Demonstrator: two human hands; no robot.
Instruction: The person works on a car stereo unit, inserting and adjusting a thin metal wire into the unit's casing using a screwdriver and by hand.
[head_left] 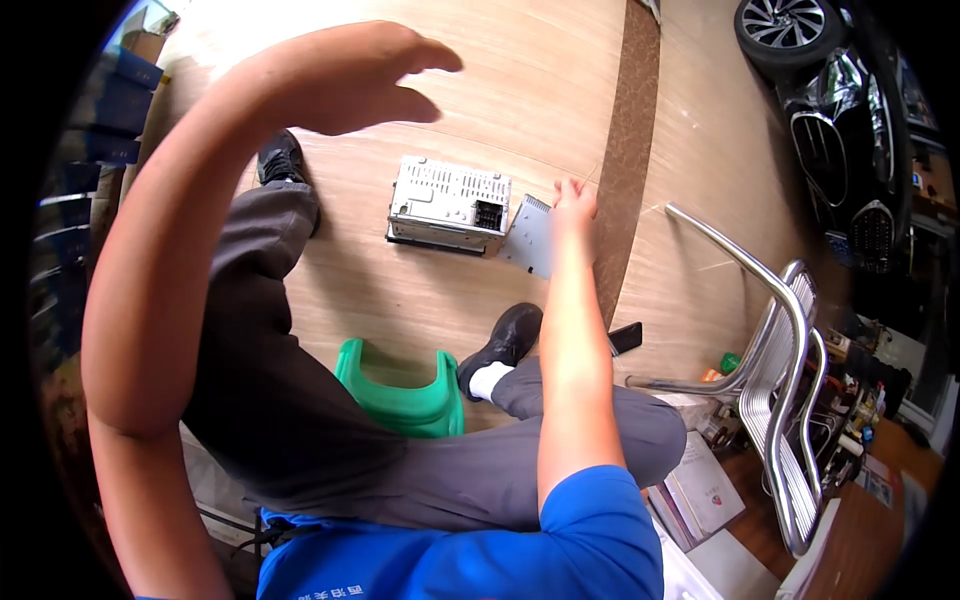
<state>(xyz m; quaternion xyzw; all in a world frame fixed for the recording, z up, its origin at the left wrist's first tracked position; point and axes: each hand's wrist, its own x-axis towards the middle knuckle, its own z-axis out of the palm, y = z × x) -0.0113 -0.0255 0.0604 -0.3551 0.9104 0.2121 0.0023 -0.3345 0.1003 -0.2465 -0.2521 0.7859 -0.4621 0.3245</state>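
A silver metal car stereo unit [450, 195] lies on the tiled floor in front of me, with slotted vents and a black connector socket on its upper side. Beside its right edge is a flat grey metal cover plate [532, 240], partly behind my right wrist. My left hand [375, 85] is raised above and left of the unit, thumb and fingers apart, holding nothing. Just right of the plate, my right hand [574, 207] has its fingers bent together. What they hold, if anything, is too small to tell.
A green plastic stool [400, 400] stands between my legs. A black phone [626, 338] lies on the floor by my right foot. A metal bench [775, 370] is at the right, with a car [845, 140] beyond it. Blue boxes [125, 95] are stacked at the left.
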